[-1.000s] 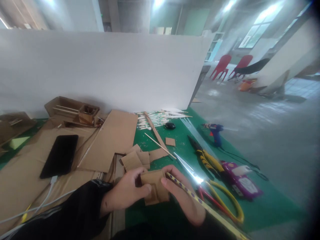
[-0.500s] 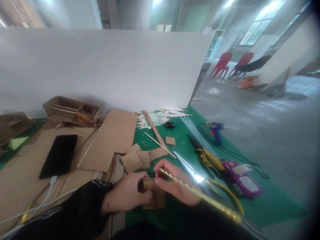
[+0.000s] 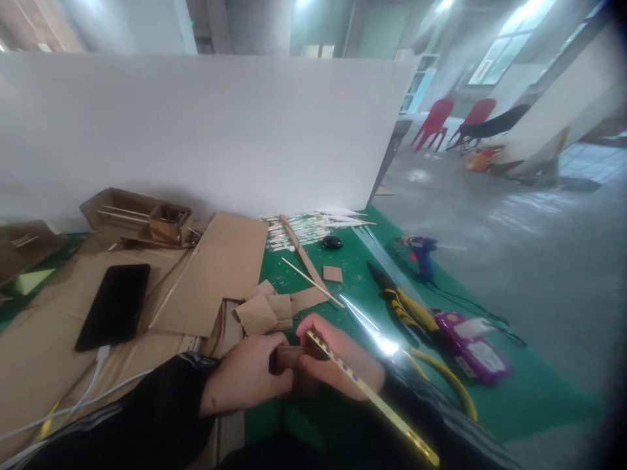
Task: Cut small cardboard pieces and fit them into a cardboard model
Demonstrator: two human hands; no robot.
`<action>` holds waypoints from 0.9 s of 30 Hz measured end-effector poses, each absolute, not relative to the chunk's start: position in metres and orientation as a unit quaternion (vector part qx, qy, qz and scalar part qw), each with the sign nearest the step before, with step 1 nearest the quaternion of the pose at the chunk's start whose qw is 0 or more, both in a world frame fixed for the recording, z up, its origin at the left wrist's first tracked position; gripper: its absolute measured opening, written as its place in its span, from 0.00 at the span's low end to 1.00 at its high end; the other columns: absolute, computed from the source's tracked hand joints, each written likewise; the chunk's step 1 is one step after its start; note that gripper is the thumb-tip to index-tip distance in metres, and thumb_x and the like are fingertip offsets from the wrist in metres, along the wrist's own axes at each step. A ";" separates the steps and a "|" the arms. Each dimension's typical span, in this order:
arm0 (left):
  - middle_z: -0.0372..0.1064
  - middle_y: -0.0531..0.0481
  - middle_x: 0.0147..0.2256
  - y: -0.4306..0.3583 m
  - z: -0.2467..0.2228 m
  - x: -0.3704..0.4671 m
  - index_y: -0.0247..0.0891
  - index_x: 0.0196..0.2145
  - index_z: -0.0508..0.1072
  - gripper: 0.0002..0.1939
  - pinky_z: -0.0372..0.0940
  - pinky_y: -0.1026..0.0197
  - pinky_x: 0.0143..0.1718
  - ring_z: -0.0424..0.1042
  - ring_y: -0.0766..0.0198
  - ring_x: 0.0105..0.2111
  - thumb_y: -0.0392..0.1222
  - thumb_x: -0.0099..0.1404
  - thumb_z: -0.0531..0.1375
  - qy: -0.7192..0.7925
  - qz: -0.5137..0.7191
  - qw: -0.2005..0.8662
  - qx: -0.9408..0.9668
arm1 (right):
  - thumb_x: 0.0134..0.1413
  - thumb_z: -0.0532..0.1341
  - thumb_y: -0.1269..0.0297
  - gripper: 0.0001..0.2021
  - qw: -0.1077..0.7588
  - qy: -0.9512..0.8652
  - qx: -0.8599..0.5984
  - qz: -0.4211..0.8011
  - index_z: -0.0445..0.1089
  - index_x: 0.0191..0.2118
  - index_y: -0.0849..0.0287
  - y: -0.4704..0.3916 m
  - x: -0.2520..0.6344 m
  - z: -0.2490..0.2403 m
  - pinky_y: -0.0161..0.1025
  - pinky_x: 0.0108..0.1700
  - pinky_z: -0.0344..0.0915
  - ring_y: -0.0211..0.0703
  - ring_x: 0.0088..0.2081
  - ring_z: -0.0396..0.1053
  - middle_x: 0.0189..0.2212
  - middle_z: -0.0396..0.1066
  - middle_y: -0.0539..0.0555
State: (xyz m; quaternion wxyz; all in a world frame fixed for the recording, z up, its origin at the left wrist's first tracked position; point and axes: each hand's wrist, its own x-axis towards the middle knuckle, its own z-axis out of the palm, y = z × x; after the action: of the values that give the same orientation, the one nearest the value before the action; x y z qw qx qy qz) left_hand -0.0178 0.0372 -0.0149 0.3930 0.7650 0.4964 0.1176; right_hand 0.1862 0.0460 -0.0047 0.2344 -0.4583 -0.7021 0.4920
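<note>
Near the bottom centre, my left hand (image 3: 249,373) is closed on the left side of a small brown cardboard piece (image 3: 290,356). My right hand (image 3: 343,356) pinches the same piece from the right. A long yellow strip with dark dots (image 3: 367,391) lies across my right hand and slants down to the right; its grip there is partly hidden. Cut cardboard squares (image 3: 257,315) lie just beyond my hands. Scissors (image 3: 386,343) with a shiny blade and yellow handles rest right of my right hand.
Large cardboard sheets (image 3: 220,261) and a black phone (image 3: 115,307) with a white cable cover the left. Pliers (image 3: 406,307), a purple-and-white box (image 3: 473,346) and a blue glue gun (image 3: 422,256) lie right. A white panel (image 3: 206,130) stands behind cotton-tipped sticks (image 3: 298,233).
The cardboard piece has tilted between my hands, showing less of its lower face. The yellow strip has swung to a steeper slant, and my right hand has shifted slightly left.
</note>
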 end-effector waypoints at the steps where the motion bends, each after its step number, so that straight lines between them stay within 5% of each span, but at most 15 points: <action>1: 0.69 0.57 0.26 0.038 -0.014 -0.018 0.40 0.32 0.68 0.07 0.51 0.66 0.23 0.68 0.65 0.26 0.45 0.57 0.59 0.497 0.116 0.389 0.767 | 0.47 0.60 0.72 0.14 0.235 -0.703 -0.460 0.489 0.62 0.40 0.51 0.046 0.186 -0.005 0.37 0.34 0.64 0.41 0.32 0.68 0.32 0.69 0.47; 8: 0.71 0.56 0.29 0.036 -0.008 -0.018 0.43 0.36 0.68 0.07 0.54 0.64 0.26 0.71 0.62 0.29 0.44 0.58 0.58 0.517 0.100 0.360 0.770 | 0.48 0.60 0.72 0.13 0.230 -0.713 -0.467 0.470 0.61 0.40 0.54 0.048 0.184 -0.011 0.35 0.34 0.64 0.39 0.33 0.68 0.32 0.68 0.46; 14: 0.70 0.52 0.39 0.033 -0.002 -0.017 0.45 0.49 0.64 0.20 0.61 0.60 0.35 0.71 0.58 0.36 0.44 0.57 0.59 0.539 0.126 0.313 0.772 | 0.49 0.60 0.73 0.12 0.227 -0.718 -0.478 0.452 0.60 0.39 0.55 0.052 0.184 -0.018 0.35 0.34 0.64 0.40 0.32 0.69 0.31 0.70 0.48; 18: 0.64 0.50 0.45 0.032 -0.002 -0.014 0.44 0.44 0.66 0.15 0.62 0.58 0.43 0.68 0.57 0.41 0.42 0.58 0.59 0.526 0.125 0.254 0.802 | 0.47 0.59 0.75 0.12 0.226 -0.725 -0.494 0.423 0.61 0.39 0.55 0.053 0.184 -0.023 0.36 0.35 0.63 0.41 0.32 0.69 0.31 0.71 0.49; 27: 0.65 0.52 0.40 0.031 -0.003 -0.012 0.45 0.36 0.72 0.05 0.61 0.62 0.42 0.67 0.61 0.40 0.39 0.62 0.57 0.480 0.118 0.244 0.834 | 0.48 0.59 0.75 0.13 0.219 -0.756 -0.496 0.367 0.63 0.40 0.55 0.053 0.189 -0.038 0.39 0.37 0.64 0.45 0.34 0.68 0.32 0.68 0.51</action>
State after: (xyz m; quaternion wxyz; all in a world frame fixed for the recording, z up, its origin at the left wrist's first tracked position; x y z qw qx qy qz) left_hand -0.0123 0.0310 -0.0030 0.2444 0.8344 0.4796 0.1182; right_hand 0.1887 0.0529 -0.0376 0.2192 -0.4961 -0.7559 0.3666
